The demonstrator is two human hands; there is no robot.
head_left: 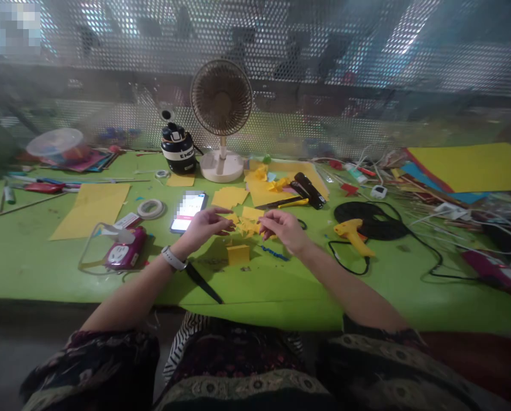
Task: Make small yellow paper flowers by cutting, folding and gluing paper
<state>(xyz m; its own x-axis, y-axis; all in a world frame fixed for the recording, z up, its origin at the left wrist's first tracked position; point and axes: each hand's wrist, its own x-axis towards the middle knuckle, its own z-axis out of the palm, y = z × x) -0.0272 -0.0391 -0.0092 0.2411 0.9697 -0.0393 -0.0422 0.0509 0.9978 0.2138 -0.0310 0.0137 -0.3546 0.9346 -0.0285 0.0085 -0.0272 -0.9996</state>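
My left hand [207, 225], with a pale watch band on the wrist, is pinched on a small piece of yellow paper [233, 218]. Facing it, the fingers of my right hand [284, 229] are closed together at a yellow paper bit [262, 229]. A loose pile of cut and folded yellow paper pieces [247, 227] lies between the hands. Just below stands a small folded yellow paper [238, 254]. A twisted blue strip [275, 253] rests near my right hand. By my left wrist lies a long black blade-shaped thing [204, 283].
A lit phone [189, 211], tape roll [150, 209] and purple socket box [126, 249] are on the left. A yellow glue gun [353, 237] with its cord lies right. Behind stand a fan [222, 162] and dark bottle [178, 153]. Scissors [283, 202] lie near a black stapler-like thing [310, 190].
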